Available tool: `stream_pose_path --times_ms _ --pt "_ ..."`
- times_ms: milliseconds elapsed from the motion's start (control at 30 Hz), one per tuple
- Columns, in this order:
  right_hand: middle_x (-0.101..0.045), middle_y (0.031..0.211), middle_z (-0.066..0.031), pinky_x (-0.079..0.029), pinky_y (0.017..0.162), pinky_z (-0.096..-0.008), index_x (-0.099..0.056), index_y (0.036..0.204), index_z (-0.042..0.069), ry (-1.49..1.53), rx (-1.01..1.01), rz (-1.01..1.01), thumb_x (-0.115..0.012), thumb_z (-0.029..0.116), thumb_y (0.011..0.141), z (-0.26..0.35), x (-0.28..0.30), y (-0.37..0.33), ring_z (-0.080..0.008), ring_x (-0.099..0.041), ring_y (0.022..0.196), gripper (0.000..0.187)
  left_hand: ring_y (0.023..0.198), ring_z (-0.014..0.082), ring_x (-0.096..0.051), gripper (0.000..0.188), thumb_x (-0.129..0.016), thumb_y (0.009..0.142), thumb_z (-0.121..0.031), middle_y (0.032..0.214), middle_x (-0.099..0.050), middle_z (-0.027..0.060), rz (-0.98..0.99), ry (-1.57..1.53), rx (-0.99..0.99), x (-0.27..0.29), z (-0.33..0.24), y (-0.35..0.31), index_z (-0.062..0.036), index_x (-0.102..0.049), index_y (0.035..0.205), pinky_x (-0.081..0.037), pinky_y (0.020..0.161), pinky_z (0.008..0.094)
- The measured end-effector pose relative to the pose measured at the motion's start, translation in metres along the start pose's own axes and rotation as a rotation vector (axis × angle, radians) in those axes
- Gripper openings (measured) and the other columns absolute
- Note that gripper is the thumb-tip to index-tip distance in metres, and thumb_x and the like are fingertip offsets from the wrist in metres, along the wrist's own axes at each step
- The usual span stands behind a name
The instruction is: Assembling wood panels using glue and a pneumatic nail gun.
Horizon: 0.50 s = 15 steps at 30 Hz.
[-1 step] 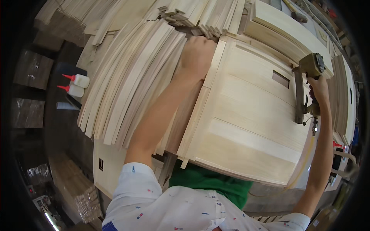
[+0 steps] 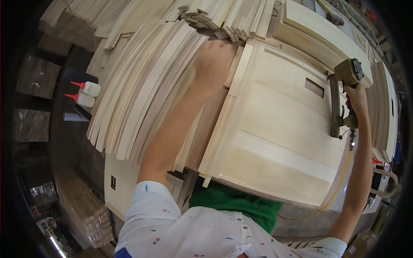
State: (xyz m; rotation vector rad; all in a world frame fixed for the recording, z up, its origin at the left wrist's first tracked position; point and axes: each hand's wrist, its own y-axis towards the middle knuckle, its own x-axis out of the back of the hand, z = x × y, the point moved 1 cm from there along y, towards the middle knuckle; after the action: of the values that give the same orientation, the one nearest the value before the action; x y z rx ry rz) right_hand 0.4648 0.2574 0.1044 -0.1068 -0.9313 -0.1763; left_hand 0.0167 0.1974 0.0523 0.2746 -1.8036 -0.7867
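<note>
A pale wooden panel (image 2: 279, 124) with a small rectangular cutout lies flat before me. Along its left edge runs a narrow wood strip (image 2: 221, 124). My left hand (image 2: 214, 60) is just left of the panel's far corner, beside a short wood block (image 2: 233, 66). Its fingers curl downward, but motion blur hides whether they hold anything. My right hand (image 2: 357, 98) is wrapped round the handle of a pneumatic nail gun (image 2: 336, 105), held over the panel's right side. A yellowish air hose (image 2: 346, 165) hangs from the tool's fitting.
Long wood strips (image 2: 144, 90) are stacked to the left, and more strips (image 2: 215, 17) lie at the far side. Two white glue bottles (image 2: 88, 94) with red tips stand far left. Stacked boards (image 2: 318, 30) border the far right. A hammer (image 2: 333, 18) lies behind them.
My left hand has shifted slightly left, away from the panel's edge, uncovering the short wood block. My right hand and the nail gun stay practically where they were.
</note>
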Motion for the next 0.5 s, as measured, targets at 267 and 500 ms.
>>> stream_pose_path --times_ms 267,500 --pt "-0.052 0.057 -0.0056 -0.042 0.037 -0.0312 -0.053 0.073 -0.003 -0.019 0.048 0.045 -0.061 0.017 0.077 -0.003 -0.004 0.011 -0.0157 -0.053 0.040 0.022 0.097 0.0290 -0.054 0.029 -0.066 0.077 -0.006 0.100 -0.059 0.0117 -0.011 0.526 0.267 0.128 0.034 -0.084 -0.0047 -0.064 0.106 -0.045 0.084 0.0402" --pt "-0.059 0.058 -0.0086 -0.048 0.046 -0.0324 -0.061 0.075 -0.005 -0.048 0.143 0.033 -0.062 0.024 0.076 0.002 -0.001 -0.003 -0.0187 -0.060 0.045 0.029 0.098 0.0304 -0.052 0.035 -0.067 0.080 -0.005 0.101 -0.056 0.0141 0.051 0.510 0.337 0.129 0.040 -0.094 -0.0004 -0.062 0.114 -0.043 0.089 0.0401"
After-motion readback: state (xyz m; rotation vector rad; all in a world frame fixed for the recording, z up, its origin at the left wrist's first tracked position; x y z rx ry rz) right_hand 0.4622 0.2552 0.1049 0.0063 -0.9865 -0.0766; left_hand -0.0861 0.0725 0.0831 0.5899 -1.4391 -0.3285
